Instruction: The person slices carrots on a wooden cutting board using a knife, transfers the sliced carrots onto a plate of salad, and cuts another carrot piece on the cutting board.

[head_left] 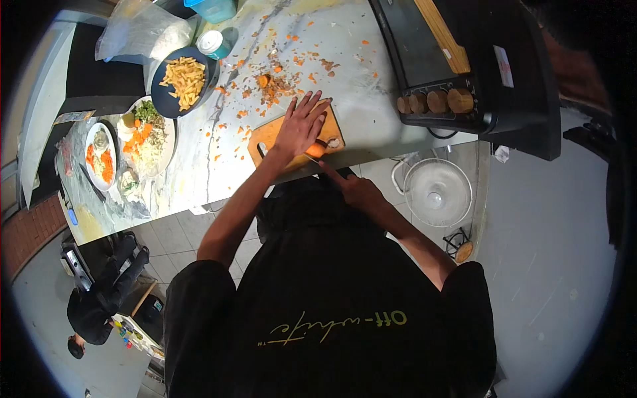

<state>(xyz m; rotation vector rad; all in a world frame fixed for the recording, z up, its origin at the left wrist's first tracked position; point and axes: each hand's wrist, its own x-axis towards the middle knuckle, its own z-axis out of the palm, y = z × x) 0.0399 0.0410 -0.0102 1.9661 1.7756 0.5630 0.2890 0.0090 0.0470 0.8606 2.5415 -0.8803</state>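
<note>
My left hand (302, 127) lies over a wooden cutting board (271, 130), its fingers stretched out and spread. Beside its palm, near the board's front edge, is an orange carrot piece (316, 150). My right hand (361, 192) is closed on a knife, index finger extended forward. Only a thin part of the knife blade (312, 158) shows, next to the carrot piece; the handle is hidden in my fingers. Peelings (282, 87) are scattered on the counter beyond the board.
A dark bowl of fries (159, 85), a plate of chopped vegetables (166, 149) and a smaller oval plate (91, 136) stand left. A black oven (491, 106) is at right. A glass bowl (438, 192) sits below the counter. Another person (96, 308) is at lower left.
</note>
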